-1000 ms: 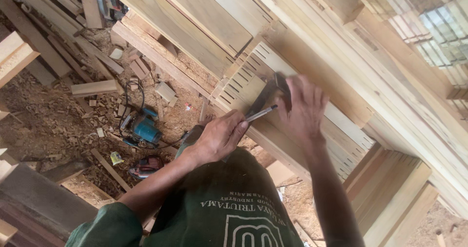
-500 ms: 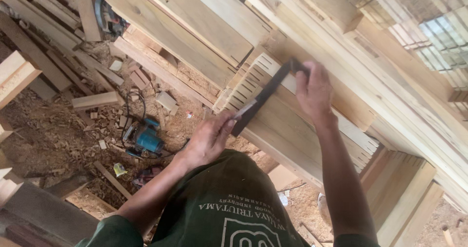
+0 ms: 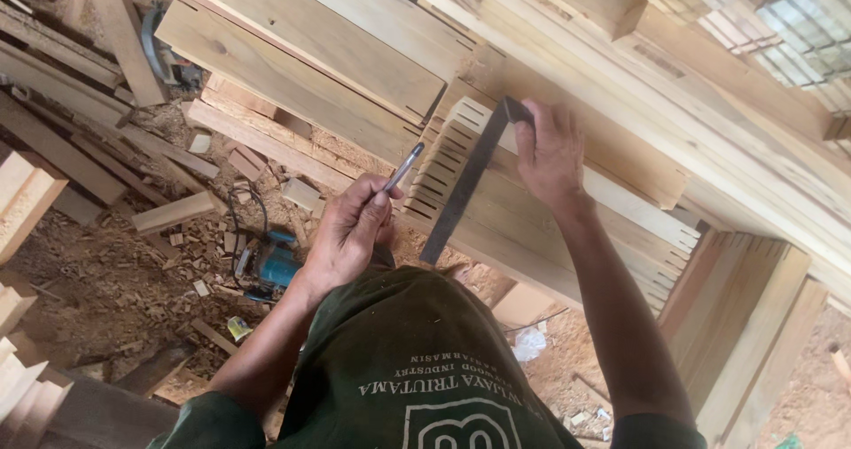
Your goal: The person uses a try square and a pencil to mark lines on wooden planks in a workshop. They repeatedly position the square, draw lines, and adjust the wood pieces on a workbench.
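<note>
Woodworking shop, stacked planks (image 3: 310, 50), sawdust-strewn floor (image 3: 97, 281), offcuts (image 3: 173, 211); blue power tool (image 3: 270, 265)

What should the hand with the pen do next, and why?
Probably bring the pen down to the ruler's edge and draw a line. The right hand presses the ruler flat across the slotted board, while the left hand holds the pen just beside it, tip raised.

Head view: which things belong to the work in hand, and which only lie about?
In use: pen in left hand; dark metal square under right hand; slotted board.
Lying about: blue power tool; wood offcuts; sawdust floor.
</note>
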